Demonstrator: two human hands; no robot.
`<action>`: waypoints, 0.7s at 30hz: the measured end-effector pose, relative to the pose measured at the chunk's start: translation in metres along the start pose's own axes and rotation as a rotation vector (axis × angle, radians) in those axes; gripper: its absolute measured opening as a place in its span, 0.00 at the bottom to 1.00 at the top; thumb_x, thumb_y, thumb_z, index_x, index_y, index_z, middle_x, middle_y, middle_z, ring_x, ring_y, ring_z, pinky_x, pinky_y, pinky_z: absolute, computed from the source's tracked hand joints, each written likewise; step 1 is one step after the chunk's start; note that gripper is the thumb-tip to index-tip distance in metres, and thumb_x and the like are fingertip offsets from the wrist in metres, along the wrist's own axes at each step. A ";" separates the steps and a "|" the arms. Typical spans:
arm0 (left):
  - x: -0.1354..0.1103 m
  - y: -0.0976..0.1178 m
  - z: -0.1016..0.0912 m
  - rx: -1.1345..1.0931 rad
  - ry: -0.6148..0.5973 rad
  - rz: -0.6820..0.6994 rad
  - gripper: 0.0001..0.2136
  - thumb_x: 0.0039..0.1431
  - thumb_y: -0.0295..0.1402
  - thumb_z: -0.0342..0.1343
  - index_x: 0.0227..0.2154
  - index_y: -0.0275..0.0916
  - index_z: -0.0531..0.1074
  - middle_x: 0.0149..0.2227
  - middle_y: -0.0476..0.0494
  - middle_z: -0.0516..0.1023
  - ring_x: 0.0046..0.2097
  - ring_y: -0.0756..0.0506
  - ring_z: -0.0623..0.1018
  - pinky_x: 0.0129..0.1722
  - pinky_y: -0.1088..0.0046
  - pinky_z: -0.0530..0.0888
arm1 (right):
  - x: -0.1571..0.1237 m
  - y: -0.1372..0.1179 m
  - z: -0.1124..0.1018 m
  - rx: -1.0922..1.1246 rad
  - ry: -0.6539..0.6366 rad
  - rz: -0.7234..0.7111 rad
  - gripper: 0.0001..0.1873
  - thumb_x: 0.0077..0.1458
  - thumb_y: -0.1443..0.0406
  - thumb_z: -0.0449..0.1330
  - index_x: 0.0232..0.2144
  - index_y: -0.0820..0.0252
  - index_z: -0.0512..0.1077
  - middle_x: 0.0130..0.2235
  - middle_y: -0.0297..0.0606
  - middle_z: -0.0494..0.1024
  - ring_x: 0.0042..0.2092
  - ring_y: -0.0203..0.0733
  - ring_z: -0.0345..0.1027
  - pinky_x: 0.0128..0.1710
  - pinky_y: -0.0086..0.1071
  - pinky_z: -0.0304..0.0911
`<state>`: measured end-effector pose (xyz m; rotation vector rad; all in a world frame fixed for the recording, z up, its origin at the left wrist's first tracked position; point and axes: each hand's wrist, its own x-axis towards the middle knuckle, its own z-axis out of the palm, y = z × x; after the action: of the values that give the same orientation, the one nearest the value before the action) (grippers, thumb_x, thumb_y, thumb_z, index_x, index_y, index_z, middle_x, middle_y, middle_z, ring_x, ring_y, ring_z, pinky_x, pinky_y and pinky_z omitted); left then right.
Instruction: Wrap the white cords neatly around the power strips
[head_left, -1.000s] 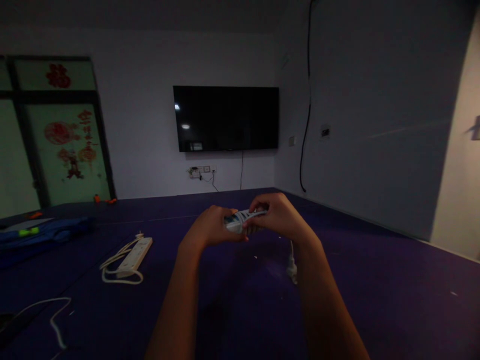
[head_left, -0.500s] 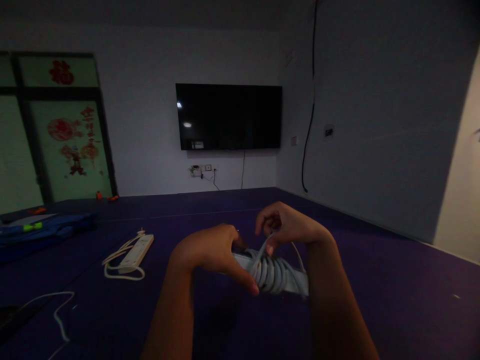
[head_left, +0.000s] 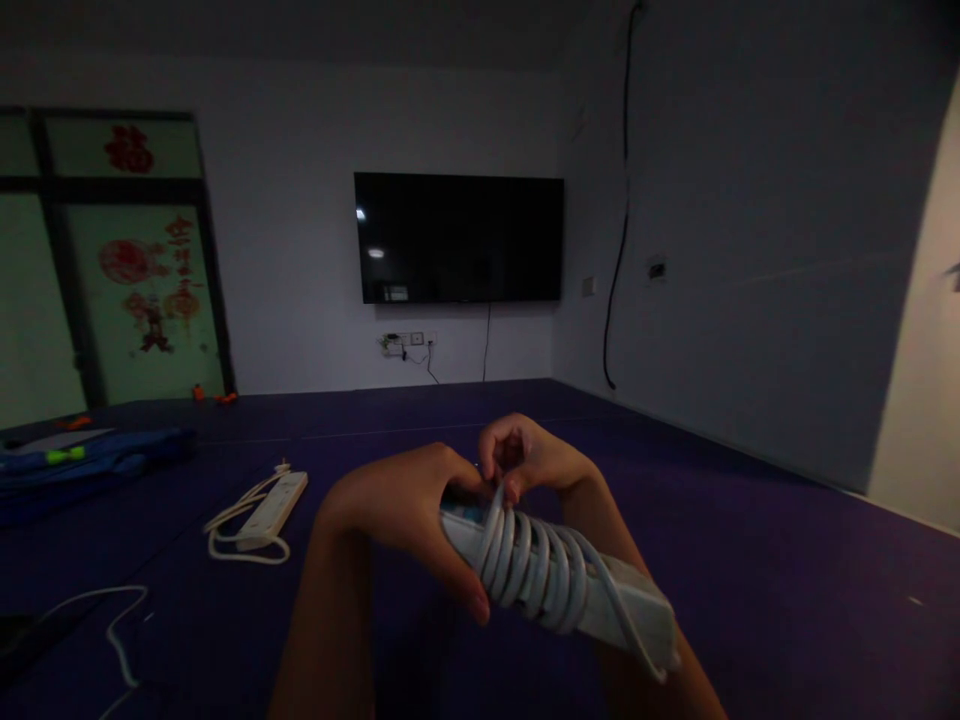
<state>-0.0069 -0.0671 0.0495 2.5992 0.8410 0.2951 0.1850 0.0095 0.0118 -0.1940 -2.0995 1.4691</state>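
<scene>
A white power strip (head_left: 634, 603) hangs tilted above the purple surface, its right end lower and nearer to me. Several turns of its white cord (head_left: 534, 562) wrap around the middle, and one stretch runs along the strip to its right end. My left hand (head_left: 420, 510) is closed around the strip's left end, thumb on the near side. My right hand (head_left: 529, 460) pinches the cord just above the leftmost turn. The cord's free end is hidden by my fingers.
Another white power strip (head_left: 274, 508) with a loose cord lies to the left on the purple surface (head_left: 750, 600). Farther left is blue cloth (head_left: 127, 455). A thin white cable (head_left: 120, 640) lies at lower left. A television (head_left: 461, 240) hangs on the far wall.
My right hand has moved left and slightly closer to my left hand, still pinching the cord. The strip has turned so its right end shows and sits lower.
</scene>
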 end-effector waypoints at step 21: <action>0.003 -0.005 0.000 -0.348 0.388 0.084 0.53 0.28 0.34 0.71 0.61 0.41 0.50 0.35 0.45 0.78 0.37 0.41 0.78 0.36 0.67 0.72 | 0.022 0.023 0.004 -0.061 0.400 -0.136 0.26 0.39 0.43 0.61 0.23 0.56 0.58 0.19 0.25 0.58 0.20 0.30 0.52 0.20 0.27 0.54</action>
<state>-0.0071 -0.0611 0.0479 2.2829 0.7229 0.9069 0.1600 0.0246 -0.0015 -0.3320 -1.7963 1.1759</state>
